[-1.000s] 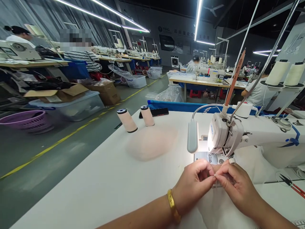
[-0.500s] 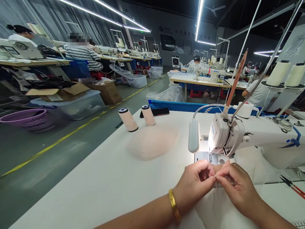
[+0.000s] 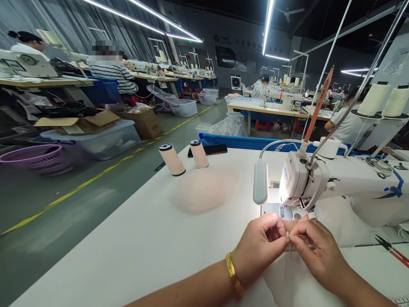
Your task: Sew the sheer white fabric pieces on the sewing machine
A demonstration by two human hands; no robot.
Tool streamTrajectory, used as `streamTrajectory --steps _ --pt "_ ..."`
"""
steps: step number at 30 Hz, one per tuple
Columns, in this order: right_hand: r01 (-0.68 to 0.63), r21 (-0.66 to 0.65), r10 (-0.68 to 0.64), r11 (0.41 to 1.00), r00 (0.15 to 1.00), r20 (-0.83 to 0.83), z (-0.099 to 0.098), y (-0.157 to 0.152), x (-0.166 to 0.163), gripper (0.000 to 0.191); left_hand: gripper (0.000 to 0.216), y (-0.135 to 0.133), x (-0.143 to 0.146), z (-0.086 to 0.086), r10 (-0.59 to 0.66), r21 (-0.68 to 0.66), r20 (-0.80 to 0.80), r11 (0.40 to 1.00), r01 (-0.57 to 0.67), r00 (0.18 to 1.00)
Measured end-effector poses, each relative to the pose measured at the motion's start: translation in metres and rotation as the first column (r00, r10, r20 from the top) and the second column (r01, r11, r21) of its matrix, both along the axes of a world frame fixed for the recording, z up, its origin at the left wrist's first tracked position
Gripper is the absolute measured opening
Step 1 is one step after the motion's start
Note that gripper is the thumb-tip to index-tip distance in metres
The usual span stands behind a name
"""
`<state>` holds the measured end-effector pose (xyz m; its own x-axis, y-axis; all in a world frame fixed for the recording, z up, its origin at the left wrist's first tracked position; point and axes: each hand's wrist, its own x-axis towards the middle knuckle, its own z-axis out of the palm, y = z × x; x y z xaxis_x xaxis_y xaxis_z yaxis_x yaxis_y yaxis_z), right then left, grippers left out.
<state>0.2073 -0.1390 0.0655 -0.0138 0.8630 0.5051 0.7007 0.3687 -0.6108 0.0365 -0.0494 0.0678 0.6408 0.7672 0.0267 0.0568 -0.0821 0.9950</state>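
Just in front of the needle area of a white sewing machine [image 3: 289, 179], my two hands meet fingertip to fingertip. My left hand [image 3: 262, 238], with a gold bangle at the wrist, pinches the edge of a thin whitish fabric [image 3: 287, 277]. Opposite it, my right hand [image 3: 319, 247] pinches the same edge between thumb and forefinger. The fabric hangs down below the fingers onto the table, pale and sheer, so its outline is hard to make out. A small grey lamp [image 3: 260, 183] lights the spot from the left of the machine head.
Two pale thread cones [image 3: 172, 161] stand at the table's far left, by a dark phone [image 3: 215, 149]. A sheer beige piece [image 3: 204, 192] lies flat nearby. Red-handled snips [image 3: 394, 251] lie at right. An orange pencil [image 3: 319, 102] stands upright on the machine. Co-workers sit at other tables beyond.
Almost nothing differs. Both hands keep their pinch at the same place, with only a tiny shift of the fingers.
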Motion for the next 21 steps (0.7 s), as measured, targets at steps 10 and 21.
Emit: streamTrajectory --steps 10,21 --pt "-0.012 -0.038 0.012 0.999 1.000 -0.015 0.0007 -0.0003 -0.0013 0.017 0.022 -0.0038 0.0001 0.0053 -0.005 -0.020 0.007 1.000 0.005 1.000" --pt "-0.006 -0.040 0.004 0.999 0.998 -0.058 -0.0020 0.0017 -0.0010 0.016 0.022 -0.0013 -0.0014 0.0079 0.040 0.022 -0.005 0.999 -0.040 0.999"
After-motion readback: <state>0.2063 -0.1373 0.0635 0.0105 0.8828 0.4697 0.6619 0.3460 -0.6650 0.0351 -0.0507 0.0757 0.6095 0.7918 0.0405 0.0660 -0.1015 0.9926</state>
